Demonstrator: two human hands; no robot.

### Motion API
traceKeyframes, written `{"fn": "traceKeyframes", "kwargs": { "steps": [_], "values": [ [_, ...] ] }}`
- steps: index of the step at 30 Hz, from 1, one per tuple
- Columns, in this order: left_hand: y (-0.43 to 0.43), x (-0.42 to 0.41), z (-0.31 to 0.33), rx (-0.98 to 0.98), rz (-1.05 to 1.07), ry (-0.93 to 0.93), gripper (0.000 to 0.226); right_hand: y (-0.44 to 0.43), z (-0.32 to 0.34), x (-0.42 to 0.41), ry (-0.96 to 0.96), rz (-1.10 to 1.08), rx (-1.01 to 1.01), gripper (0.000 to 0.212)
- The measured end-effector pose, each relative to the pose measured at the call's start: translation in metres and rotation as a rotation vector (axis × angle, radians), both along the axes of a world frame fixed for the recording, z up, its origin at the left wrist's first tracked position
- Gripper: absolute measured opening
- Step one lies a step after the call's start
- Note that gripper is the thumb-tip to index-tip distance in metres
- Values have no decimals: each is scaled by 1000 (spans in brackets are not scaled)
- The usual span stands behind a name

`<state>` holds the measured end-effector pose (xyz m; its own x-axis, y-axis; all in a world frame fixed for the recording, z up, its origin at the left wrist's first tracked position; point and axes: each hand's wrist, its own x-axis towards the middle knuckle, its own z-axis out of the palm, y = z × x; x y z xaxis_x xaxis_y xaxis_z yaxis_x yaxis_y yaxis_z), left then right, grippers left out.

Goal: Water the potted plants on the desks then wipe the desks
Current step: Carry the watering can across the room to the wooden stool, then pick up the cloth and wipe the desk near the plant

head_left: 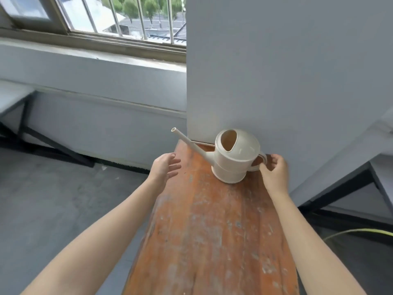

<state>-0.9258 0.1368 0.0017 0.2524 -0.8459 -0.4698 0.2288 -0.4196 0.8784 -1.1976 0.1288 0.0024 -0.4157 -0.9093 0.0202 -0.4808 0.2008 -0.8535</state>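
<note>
A cream plastic watering can (232, 160) stands upright at the far end of a worn orange wooden bench (212, 231), close against a grey pillar. Its long spout points up and to the left. My right hand (275, 168) is curled at the can's handle on its right side, fingers touching the loop. My left hand (167, 167) hovers open over the bench's left edge, a little left of the spout, holding nothing. No potted plant or cloth is in sight.
The grey pillar (287, 71) rises right behind the can. A barred window (127, 20) and its sill run along the back left. Grey desks with black frames stand at the far left (12, 96) and right (378, 145). A yellow-green hose (357, 232) lies on the floor at right.
</note>
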Motion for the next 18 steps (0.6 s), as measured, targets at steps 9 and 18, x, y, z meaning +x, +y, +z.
{"fn": "traceKeyframes", "kwargs": {
  "steps": [9,18],
  "values": [
    [169,123,-8,-24,150,-302,19,115,-1,140,10,269,-18,41],
    [418,221,-48,144,577,-386,16,277,-45,303,125,988,224,46]
  ]
}}
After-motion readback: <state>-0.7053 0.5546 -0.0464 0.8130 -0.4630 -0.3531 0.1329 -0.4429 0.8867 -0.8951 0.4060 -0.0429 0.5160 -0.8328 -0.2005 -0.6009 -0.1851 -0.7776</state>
